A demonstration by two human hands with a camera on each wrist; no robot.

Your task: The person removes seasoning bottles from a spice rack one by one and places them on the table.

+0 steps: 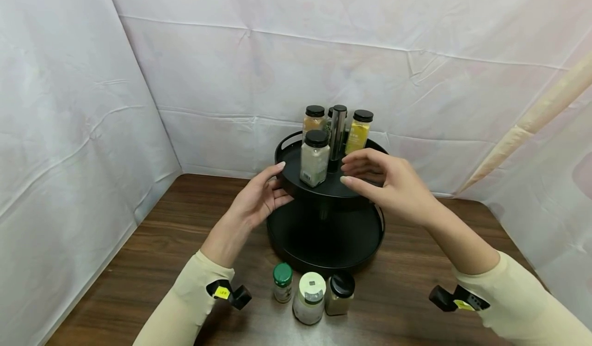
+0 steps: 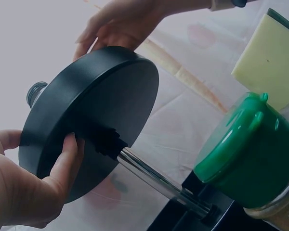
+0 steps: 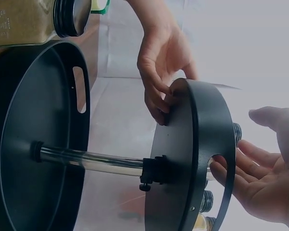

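A black two-tier turntable rack stands on the table, its upper tray point(image 1: 339, 200) held above the lower tray point(image 1: 324, 243) by a metal pole point(image 1: 338, 135). My left hand point(image 1: 252, 202) grips the upper tray's left rim, thumb over the edge and fingers underneath. At the right side my right hand point(image 1: 393, 181) holds nothing; in the right wrist view its fingertips are close to the rim's handle slot point(image 3: 216, 163). A glass jar with pale contents point(image 1: 315, 162), one with a yellow label point(image 1: 357, 135) and an orange-brown one point(image 1: 312, 123) stand on the upper tray; another behind the pole is mostly hidden.
Before the rack stand a small green-capped bottle point(image 1: 282, 283), a jar with a pale lid point(image 1: 310, 299) and a black-lidded jar point(image 1: 339, 293). White cloth point(image 1: 208, 68) hangs behind and beside the wooden table point(image 1: 185, 222).
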